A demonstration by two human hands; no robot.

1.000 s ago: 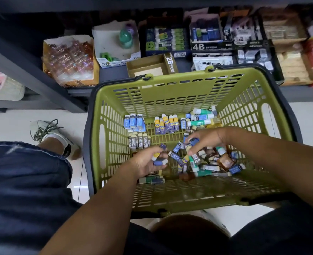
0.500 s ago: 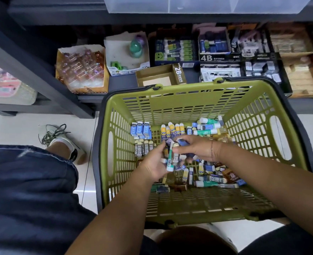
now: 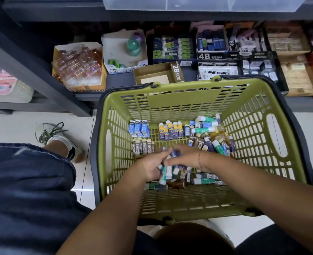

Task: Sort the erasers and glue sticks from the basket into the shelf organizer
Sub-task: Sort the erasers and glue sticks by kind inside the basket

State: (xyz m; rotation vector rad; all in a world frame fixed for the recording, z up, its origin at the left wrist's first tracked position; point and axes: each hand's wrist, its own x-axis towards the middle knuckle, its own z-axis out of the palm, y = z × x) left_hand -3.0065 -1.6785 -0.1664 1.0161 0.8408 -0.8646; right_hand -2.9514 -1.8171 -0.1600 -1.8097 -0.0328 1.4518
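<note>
hands were apart a second ago; now they meet mid-basket (image 3: 170, 100). your left hand (image 3: 152, 168) grips a green glue stick (image 3: 163, 173) with a few erasers. your right hand (image 3: 187, 157) curls over a blue eraser (image 3: 175, 153); too blurred to tell if pinched. step looks like gathering. loose pile (image 3: 212, 144) remains right. next: lift the bunch to the shelf (image 3: 190, 72).

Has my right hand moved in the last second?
Yes. The right hand has shifted left, toward the 2B erasers and the left hand gripping a glue stick.
</note>
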